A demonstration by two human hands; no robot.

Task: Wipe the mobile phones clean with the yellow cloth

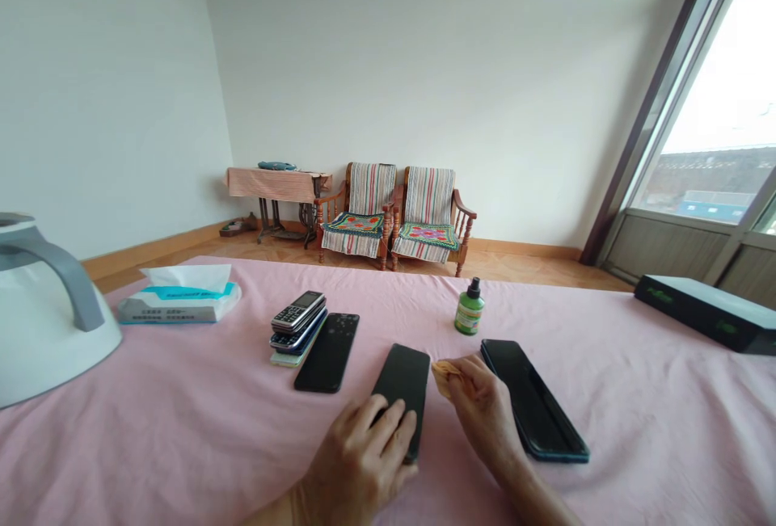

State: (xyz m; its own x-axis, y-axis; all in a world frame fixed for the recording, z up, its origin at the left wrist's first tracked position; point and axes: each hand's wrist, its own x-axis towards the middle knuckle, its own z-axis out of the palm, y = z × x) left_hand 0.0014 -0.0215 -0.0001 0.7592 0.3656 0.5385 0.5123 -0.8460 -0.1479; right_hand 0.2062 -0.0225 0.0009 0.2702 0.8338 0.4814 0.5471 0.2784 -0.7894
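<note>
A dark smartphone point(405, 368) lies on the pink cloth in front of me, its upper part uncovered. My left hand point(369, 449) lies over its lower end, fingers bent across the surface and thumb near the bottom edge. Just to the right, my right hand point(485, 401) is closed around a small crumpled yellowish cloth point(445, 372), which pokes out at the fingertips beside the phone's edge. Another phone point(539, 405), black and possibly stacked on a second one, lies right of my right hand. A black phone point(328, 352) with spots near its top lies to the left.
Several stacked phones point(298, 320) stand farther left, near a tissue pack point(182, 300) and a large white kettle point(48, 324). A green spray bottle point(469, 312) stands behind my right hand. At the far right is a black box point(697, 308). Two chairs point(394, 219) stand beyond the table.
</note>
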